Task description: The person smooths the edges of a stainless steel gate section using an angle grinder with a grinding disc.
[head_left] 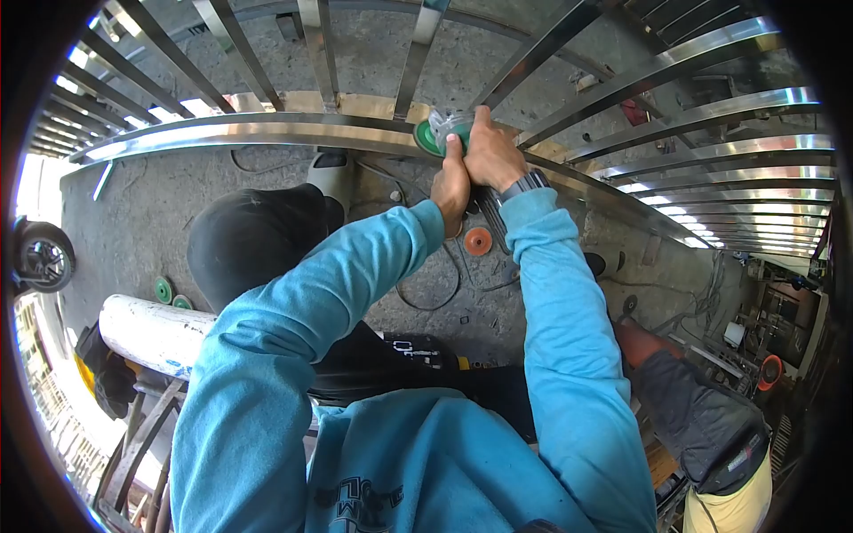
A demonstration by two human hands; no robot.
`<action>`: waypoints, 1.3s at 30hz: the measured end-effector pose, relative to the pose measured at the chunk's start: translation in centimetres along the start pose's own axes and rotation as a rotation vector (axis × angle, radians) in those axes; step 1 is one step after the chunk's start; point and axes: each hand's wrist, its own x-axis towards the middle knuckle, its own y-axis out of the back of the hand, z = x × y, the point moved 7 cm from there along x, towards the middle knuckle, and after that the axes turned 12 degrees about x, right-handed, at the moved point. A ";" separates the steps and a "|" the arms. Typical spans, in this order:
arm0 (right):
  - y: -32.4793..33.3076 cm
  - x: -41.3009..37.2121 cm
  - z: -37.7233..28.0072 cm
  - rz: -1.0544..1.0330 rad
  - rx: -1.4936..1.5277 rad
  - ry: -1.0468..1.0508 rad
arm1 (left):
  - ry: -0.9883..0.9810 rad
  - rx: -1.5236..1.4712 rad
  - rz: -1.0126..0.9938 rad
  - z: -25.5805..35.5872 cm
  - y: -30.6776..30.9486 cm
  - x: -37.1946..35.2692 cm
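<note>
An angle grinder [453,127] with a green disc [428,138] is held out in front of me with both hands. My right hand [492,153] wraps over its head from the right, and a dark watch sits on that wrist. Below and to the left, my left hand [451,184] is closed on the tool, with its thumb up along the side. The disc is at the edge of a shiny metal rail [293,133]; whether it touches cannot be made out. Most of the grinder's body is hidden under my hands and sleeves.
Metal bars [320,53] run up from the rail. An orange disc [477,241] and a looped cable [429,306] lie on the floor. Green discs [163,290] lie near a white cylinder [151,333]. Another person's leg [702,409] is at the right.
</note>
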 end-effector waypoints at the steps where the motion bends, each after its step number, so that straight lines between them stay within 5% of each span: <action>1: 0.1 -0.5 0.2 -0.038 0.009 -0.034 | 0.010 0.003 -0.036 -0.3 -0.5 -0.3; 11: 0.6 -4.4 3.8 0.051 -0.002 -0.053 | 0.113 0.159 -0.159 -3.8 -3.2 -1.5; 20: 0.0 -1.1 1.0 0.014 0.068 0.008 | 0.006 0.183 0.064 -0.4 -0.3 -0.6; 39: -0.8 -0.6 -0.2 0.031 0.034 0.063 | -0.049 0.068 0.065 -1.2 0.8 1.0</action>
